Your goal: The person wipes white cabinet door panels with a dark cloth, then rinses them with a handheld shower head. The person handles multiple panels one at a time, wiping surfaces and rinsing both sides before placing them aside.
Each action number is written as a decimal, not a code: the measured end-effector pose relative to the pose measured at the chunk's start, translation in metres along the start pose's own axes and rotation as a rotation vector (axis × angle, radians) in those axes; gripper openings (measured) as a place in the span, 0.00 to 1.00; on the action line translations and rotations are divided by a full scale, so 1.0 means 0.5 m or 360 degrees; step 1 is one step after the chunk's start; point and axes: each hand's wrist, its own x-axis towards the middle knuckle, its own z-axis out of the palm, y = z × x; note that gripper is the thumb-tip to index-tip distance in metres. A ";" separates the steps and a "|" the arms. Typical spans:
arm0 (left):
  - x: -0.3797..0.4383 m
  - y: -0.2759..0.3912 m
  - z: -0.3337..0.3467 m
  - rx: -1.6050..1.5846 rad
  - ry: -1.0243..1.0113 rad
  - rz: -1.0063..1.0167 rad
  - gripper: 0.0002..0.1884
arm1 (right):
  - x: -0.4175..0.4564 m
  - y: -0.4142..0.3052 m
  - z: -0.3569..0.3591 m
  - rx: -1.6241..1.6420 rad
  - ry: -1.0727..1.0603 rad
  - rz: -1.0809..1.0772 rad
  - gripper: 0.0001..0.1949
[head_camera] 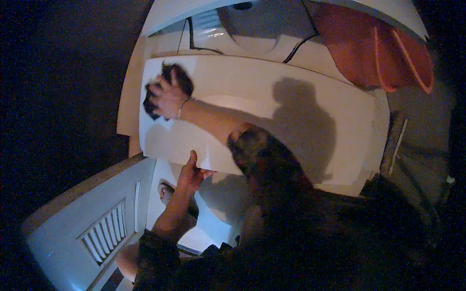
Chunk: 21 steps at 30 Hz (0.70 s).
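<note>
A wide white panel (225,83) lies before me. Near its far left corner, my right hand (167,96) presses down on a dark, crumpled cloth (182,78), with its fingers spread and slightly blurred. A thin band circles that wrist. My left hand (193,172) grips the panel's near edge, thumb on top and fingers partly hidden underneath. Shadows fall across the panel's surface.
A louvred white cabinet door (72,225) stands at the lower left. Past the panel are dark cables (298,47) and a shiny plastic item (205,29). A red bag (356,47) with loop handles hangs at the upper right. A foot (166,192) shows below the panel.
</note>
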 end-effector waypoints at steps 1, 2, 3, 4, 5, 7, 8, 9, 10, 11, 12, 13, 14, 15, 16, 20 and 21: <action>-0.003 -0.006 0.002 0.0001 0.0024 0.0032 0.30 | -0.001 -0.019 -0.016 0.0062 -0.0094 -0.0106 0.18; -0.004 -0.011 0.006 0.0013 0.0044 0.0059 0.31 | -0.021 0.001 -0.040 0.0198 -0.0035 -0.0109 0.16; -0.006 -0.017 0.019 0.0029 0.0052 0.0086 0.31 | -0.044 0.033 -0.077 0.0147 -0.0070 -0.0102 0.16; -0.021 -0.012 0.053 0.0070 0.0036 0.0178 0.31 | -0.085 0.072 -0.118 -0.0164 -0.0022 -0.0098 0.16; -0.032 -0.016 0.049 0.0033 0.0077 0.0179 0.32 | -0.120 0.101 -0.199 0.0039 -0.0015 0.0035 0.15; -0.033 -0.015 0.031 0.0030 0.0073 0.0134 0.32 | -0.233 0.196 -0.345 -0.0110 -0.0055 0.0402 0.16; -0.047 -0.023 0.012 0.0060 0.0051 0.0170 0.33 | -0.289 0.237 -0.382 -0.0214 -0.0120 0.0551 0.17; -0.042 -0.034 0.011 0.0023 0.0006 0.0187 0.33 | -0.361 0.275 -0.436 -0.0373 -0.0179 0.0725 0.17; -0.031 -0.041 0.010 -0.0007 -0.0028 0.0208 0.33 | -0.445 0.308 -0.477 -0.0498 -0.0185 0.0858 0.18; -0.021 -0.046 0.009 -0.0033 -0.0052 0.0236 0.33 | -0.557 0.368 -0.495 -0.0613 -0.0143 0.0825 0.19; -0.033 -0.050 0.027 -0.0001 -0.0063 0.0218 0.33 | -0.690 0.382 -0.490 -0.0652 0.0178 0.0832 0.19; -0.029 -0.056 0.030 0.0022 -0.0066 0.0239 0.33 | -0.762 0.368 -0.538 -0.0754 0.0095 0.0973 0.20; -0.025 -0.060 0.028 0.0047 -0.0067 0.0266 0.33 | -0.842 0.352 -0.563 -0.0777 0.0118 0.1019 0.20; -0.018 -0.064 0.020 0.0062 -0.0064 0.0297 0.33 | -0.897 0.320 -0.581 -0.0776 0.0079 0.1045 0.20; -0.011 -0.065 0.010 0.0044 -0.0079 0.0259 0.33 | -0.917 0.264 -0.596 -0.0720 0.0060 0.0973 0.20; 0.003 -0.065 -0.030 0.0051 -0.0090 0.0225 0.31 | -0.934 0.094 -0.481 -0.0459 -0.0139 0.0801 0.26; -0.008 -0.070 -0.049 0.0061 -0.0038 0.0283 0.31 | -0.916 0.079 -0.413 -0.0326 -0.0124 0.0706 0.28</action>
